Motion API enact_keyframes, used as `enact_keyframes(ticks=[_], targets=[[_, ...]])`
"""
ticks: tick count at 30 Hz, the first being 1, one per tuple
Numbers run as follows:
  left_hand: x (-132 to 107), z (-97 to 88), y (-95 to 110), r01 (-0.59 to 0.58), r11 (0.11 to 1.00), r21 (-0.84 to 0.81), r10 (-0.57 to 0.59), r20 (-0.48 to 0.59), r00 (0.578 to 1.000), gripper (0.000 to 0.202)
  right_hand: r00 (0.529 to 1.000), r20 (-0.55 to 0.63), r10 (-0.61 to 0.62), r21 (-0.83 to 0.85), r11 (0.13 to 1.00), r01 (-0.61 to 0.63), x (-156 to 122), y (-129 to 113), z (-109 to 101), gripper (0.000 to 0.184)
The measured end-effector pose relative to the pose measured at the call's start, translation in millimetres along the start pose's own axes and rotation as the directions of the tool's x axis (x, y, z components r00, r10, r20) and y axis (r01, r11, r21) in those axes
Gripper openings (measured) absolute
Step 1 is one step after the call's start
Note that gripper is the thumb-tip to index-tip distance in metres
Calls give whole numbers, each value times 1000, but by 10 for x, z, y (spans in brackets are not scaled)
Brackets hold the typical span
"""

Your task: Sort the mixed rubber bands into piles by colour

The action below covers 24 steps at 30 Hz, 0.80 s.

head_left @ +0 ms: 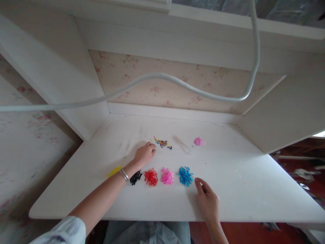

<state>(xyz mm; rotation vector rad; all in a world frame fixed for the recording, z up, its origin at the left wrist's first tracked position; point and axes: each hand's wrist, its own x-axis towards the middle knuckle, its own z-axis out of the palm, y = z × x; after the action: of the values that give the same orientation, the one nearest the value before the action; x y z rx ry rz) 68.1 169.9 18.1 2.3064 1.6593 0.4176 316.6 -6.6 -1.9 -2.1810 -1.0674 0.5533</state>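
My left hand reaches forward over the white desk, fingers curled, its fingertips just left of a small mixed-colour heap of tiny elastic bands. A silver bracelet sits on that wrist. A row of sorted heaps lies in front of me: yellow, partly hidden by my forearm, black, red, pink and blue. My right hand rests on the desk just right of the blue heap, fingers loosely bent, nothing visible in it.
A clear plastic bag with a pink piece lies behind the row. A white cable hangs across the view. White shelf walls close in the desk left, right and behind. The desk's front edge is near my body.
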Motion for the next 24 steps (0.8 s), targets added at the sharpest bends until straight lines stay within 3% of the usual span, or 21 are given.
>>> enact_keyframes(ticks=[5, 14, 19, 24], targets=[[263, 128, -7, 12, 997, 75, -12, 7, 1000, 33, 1000, -7, 5, 6, 1000, -5, 7, -23, -17, 57], [362, 151, 5, 11, 989, 147, -18, 49, 999, 35, 999, 28, 21, 36, 999, -22, 51, 38, -3, 51], [323, 46, 34, 1, 987, 162, -10, 56, 998, 32, 1000, 8, 17, 63, 998, -18, 53, 65, 24, 50], [77, -147, 166, -38, 988, 152, 32, 44, 999, 33, 1000, 5, 22, 78, 997, -22, 55, 66, 29, 52]])
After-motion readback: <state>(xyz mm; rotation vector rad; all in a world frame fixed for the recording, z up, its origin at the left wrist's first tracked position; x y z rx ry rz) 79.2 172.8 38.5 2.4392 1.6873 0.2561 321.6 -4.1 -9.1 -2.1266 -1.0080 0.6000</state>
